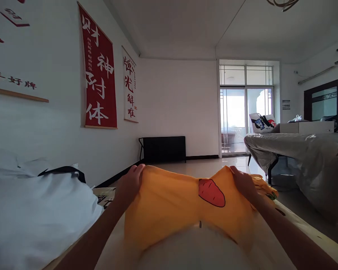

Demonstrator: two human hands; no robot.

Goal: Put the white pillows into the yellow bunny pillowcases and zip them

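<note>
An orange garment point(166, 198) with a red, black-outlined print is stretched between my two hands in front of me. My left hand point(133, 180) grips its upper left edge with the fingers closed. At the upper right corner, my right hand point(242, 183) is closed on the cloth. The top edge sags between them, and the lower part blurs close to the camera. Just beyond my right hand lies bunched orange cloth point(263, 184); whether it belongs to the same garment I cannot tell. Below is a pale patterned cover point(301, 228).
A large white bundle point(36, 217) with a black strap fills the left side. To the right stands a plastic-covered table point(293, 144) with a box point(307, 127) and a printed bag point(261, 123). A black folded panel point(165, 149) leans near the far wall.
</note>
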